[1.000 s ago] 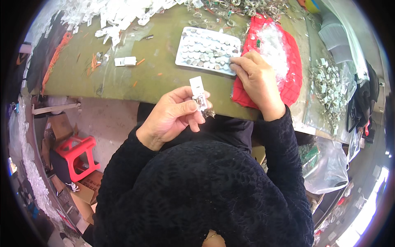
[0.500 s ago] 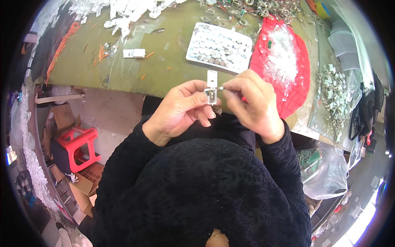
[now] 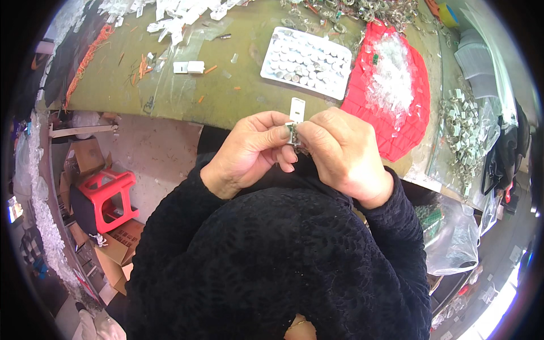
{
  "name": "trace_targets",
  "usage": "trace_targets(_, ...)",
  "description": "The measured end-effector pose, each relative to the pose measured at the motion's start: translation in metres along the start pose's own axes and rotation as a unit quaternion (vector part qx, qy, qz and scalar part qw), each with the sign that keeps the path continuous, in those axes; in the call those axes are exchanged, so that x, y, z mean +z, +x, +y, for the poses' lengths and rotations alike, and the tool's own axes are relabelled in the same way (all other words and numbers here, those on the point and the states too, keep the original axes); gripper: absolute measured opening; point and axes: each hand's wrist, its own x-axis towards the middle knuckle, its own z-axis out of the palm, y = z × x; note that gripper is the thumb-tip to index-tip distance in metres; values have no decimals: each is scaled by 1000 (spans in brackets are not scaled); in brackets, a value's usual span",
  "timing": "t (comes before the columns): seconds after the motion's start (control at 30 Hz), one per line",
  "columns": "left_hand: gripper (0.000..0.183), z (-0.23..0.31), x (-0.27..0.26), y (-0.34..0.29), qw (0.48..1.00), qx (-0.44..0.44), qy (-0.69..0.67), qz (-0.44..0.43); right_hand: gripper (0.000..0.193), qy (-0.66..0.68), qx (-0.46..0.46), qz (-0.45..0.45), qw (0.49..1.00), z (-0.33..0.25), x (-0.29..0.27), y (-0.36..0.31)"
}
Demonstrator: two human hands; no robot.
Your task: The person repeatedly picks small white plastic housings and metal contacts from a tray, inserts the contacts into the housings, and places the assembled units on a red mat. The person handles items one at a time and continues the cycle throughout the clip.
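My left hand (image 3: 255,148) grips a small white plastic case (image 3: 297,110) between thumb and fingers. The case is unfolded, its flap with a slot pointing away from me and its lower half between my fingertips. At that lower half, my right hand (image 3: 345,150) presses its closed thumb and forefinger; whatever they hold is hidden. Just beyond lies a white tray (image 3: 265,71) of small round silvery discs that look like button cells (image 3: 306,59).
A red cloth (image 3: 416,122) bears a heap of clear plastic bits (image 3: 390,79). White plastic pieces (image 3: 175,17), metal rings (image 3: 374,12) and small tagged parts (image 3: 462,127) lie around the green table (image 3: 147,96). A closed white case (image 3: 188,67) rests left of the tray. A red stool (image 3: 107,195) stands below left.
My right hand has moved left and in against the case, taking the small silvery piece in its fingertips out of sight. The left hand keeps its hold, and the whole view has shifted slightly.
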Motion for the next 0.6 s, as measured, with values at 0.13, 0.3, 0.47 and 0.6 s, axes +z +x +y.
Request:
trace_targets(0.13, 24, 1, 1, -2, 1000, 8, 5, -19, 27, 15, 29, 4, 999, -7, -1, -3)
trace_targets(0.3, 26, 4, 5, -4, 999, 5, -5, -37, 25, 142, 144, 20, 979, -10, -4, -4)
trace_targets(0.47, 27, 6, 6, -7, 999, -8, -9, -45, 25, 212, 156, 10, 965, -8, -6, -1)
trace_targets(0.6, 27, 1, 6, -7, 999, -4, -23, -35, 22, 233, 157, -12, 960, -8, -7, -2)
